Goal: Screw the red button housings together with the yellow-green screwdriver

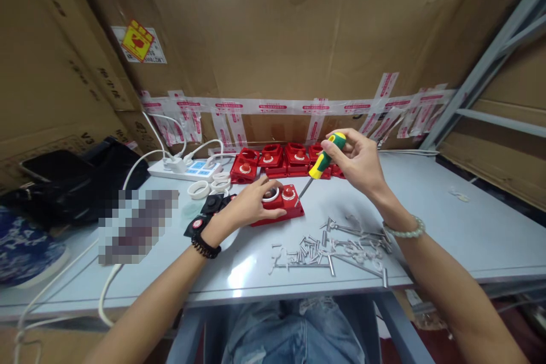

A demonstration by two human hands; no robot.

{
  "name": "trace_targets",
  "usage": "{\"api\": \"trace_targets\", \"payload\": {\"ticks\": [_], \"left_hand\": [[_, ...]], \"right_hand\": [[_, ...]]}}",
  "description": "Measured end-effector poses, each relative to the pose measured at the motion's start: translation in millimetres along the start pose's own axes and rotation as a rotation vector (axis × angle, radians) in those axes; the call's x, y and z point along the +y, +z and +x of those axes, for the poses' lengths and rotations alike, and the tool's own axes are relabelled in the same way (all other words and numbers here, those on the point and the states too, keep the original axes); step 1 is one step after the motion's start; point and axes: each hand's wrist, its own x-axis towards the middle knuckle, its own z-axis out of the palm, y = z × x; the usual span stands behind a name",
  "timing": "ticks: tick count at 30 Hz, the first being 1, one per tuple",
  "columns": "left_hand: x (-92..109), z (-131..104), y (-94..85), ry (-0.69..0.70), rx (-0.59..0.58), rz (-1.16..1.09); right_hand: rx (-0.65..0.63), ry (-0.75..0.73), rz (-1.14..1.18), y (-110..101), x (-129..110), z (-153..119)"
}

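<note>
My left hand (pixel 256 200) steadies a red box (pixel 279 217) on the table, its fingers over a white ring (pixel 273 195) in the box's top. A red knob with a white dial mark (pixel 289 192) shows on the box's right half. My right hand (pixel 358 160) is closed round the green and yellow handle of a screwdriver (pixel 327 155). The screwdriver slants down to the left, its tip at the box's right end; whether the tip sits in a screw I cannot tell. Silver screws (pixel 310 249) and T-shaped metal rods (pixel 358 266) lie in front of the box.
Several red housings (pixel 286 162) stand behind. White rings (pixel 199 189), black square parts (pixel 213 203) and a white power strip (pixel 187 170) with cables lie left. A black bag (pixel 85 182) rests farther left. Taped cardboard (pixel 273 51) walls the back; a metal frame (pixel 482 62) rises right.
</note>
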Motion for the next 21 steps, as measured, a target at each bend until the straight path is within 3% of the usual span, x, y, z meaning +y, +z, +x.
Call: {"api": "trace_targets", "payload": {"ticks": [21], "left_hand": [[-5.0, 5.3, 3.1, 0.019, 0.028, 0.009]], "right_hand": [[0.039, -0.09, -0.092, -1.0, -2.5, -2.2]]}}
